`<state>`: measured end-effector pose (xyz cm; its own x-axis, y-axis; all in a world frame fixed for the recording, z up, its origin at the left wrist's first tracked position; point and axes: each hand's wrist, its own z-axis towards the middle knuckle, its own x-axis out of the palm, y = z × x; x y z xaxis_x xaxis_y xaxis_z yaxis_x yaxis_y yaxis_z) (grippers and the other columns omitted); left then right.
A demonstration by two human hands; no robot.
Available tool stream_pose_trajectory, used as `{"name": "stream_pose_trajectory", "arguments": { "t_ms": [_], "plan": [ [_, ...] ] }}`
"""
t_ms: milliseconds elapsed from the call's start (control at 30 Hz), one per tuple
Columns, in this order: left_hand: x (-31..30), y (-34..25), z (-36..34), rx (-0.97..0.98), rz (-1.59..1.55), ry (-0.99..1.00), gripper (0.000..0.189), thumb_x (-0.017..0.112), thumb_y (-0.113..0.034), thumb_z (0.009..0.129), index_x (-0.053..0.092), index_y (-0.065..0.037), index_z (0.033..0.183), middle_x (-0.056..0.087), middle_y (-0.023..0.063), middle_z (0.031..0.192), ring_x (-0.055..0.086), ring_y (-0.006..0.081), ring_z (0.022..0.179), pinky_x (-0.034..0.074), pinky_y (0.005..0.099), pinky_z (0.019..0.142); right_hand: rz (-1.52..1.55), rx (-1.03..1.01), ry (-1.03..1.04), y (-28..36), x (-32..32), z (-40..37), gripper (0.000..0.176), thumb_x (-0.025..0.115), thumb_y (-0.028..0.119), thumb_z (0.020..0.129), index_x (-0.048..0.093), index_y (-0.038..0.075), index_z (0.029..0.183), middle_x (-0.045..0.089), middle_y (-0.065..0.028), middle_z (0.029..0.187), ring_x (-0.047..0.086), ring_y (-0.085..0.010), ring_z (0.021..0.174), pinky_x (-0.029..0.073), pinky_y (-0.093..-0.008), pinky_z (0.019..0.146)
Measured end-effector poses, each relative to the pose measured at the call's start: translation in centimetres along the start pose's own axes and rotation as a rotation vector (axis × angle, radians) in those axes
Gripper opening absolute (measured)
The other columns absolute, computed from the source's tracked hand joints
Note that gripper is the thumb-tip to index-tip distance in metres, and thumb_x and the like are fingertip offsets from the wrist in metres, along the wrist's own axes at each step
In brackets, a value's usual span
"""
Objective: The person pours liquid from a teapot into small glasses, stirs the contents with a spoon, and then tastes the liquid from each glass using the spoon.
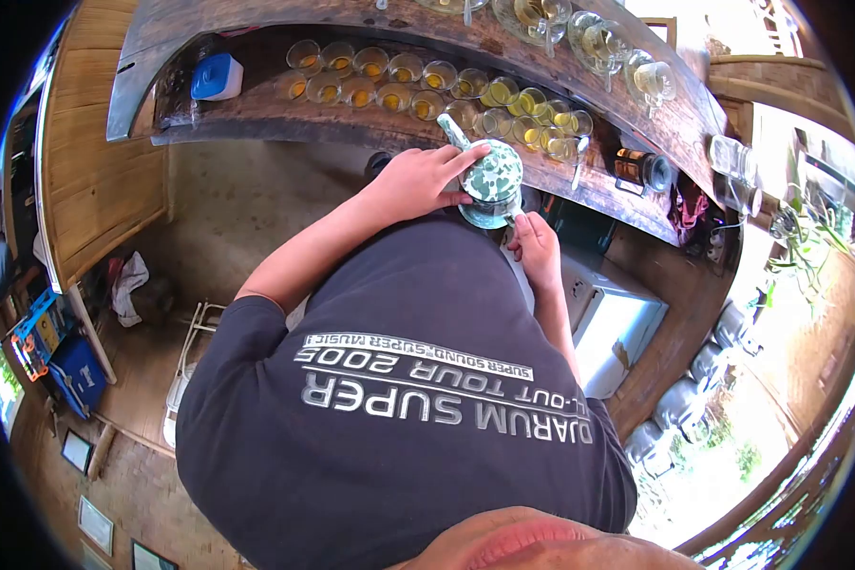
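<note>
A green and white speckled teapot (494, 176) is held close in front of my body, at the edge of the wooden counter, its spout pointing up and left. My left hand (434, 179) is on its left side, the fingers reaching over the lid and the thumb lower down. On the right, my right hand (536, 243) has its fingers closed at the teapot's handle. Beyond the teapot, rows of glass cups (404, 68) with yellow-orange contents stand on the counter. A spoon (579, 161) lies at the right end of the rows.
A blue-lidded container (217, 77) sits at the counter's left end. On the right are a French press (642, 171) and a glass jar (731, 159). More glassware (598, 43) stands on the upper shelf. A white cabinet (621, 323) is below the counter.
</note>
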<state>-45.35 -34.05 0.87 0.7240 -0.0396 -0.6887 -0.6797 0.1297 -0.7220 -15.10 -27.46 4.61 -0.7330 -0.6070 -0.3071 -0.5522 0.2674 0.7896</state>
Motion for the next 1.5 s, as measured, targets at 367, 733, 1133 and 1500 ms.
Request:
{"name": "stream_pose_trajectory", "arguments": {
  "t_ms": [367,733,1133,1500],
  "plan": [
    [-0.7,1.2,0.1,-0.008,-0.056,0.051,0.09,0.081,-0.048,0.1,0.041,-0.021,0.176,0.074,0.0133,0.127,0.076,0.0393,0.103,0.06,0.0501,0.093,-0.065,0.066,-0.039,1.0,1.1,-0.1,0.049,0.065,0.038,0.118,0.059,0.002,0.085,0.062,-0.0046,0.073,0.062,-0.0128,0.067,0.051,-0.0335,0.065],
    [-0.7,1.7,0.1,-0.021,-0.067,0.108,0.091,0.081,-0.048,0.1,0.04,-0.022,0.177,0.074,0.0132,0.125,0.076,0.0397,0.104,0.059,0.0507,0.094,-0.069,0.094,-0.037,0.9,1.5,-0.2,0.049,0.064,0.039,0.118,0.059,0.002,0.086,0.061,-0.0044,0.074,0.063,-0.0136,0.069,0.054,-0.0344,0.067],
    [-0.4,2.0,0.1,-0.011,-0.077,0.112,0.091,0.08,-0.048,0.1,0.04,-0.023,0.177,0.075,0.0136,0.126,0.076,0.0401,0.103,0.059,0.0508,0.093,-0.098,0.12,-0.03,1.3,1.5,-0.6,0.048,0.063,0.04,0.118,0.063,0.001,0.09,0.064,-0.0054,0.075,0.065,-0.0144,0.069,0.054,-0.0348,0.069],
    [-0.5,1.5,0.0,-0.027,-0.08,0.136,0.093,0.082,-0.046,0.099,0.039,-0.022,0.178,0.074,0.0145,0.124,0.075,0.0418,0.106,0.059,0.052,0.094,-0.084,0.12,-0.037,1.5,1.6,-1.0,0.048,0.063,0.041,0.118,0.064,0.002,0.09,0.064,-0.0044,0.075,0.064,-0.0139,0.069,0.052,-0.0345,0.068]
  ]
}}
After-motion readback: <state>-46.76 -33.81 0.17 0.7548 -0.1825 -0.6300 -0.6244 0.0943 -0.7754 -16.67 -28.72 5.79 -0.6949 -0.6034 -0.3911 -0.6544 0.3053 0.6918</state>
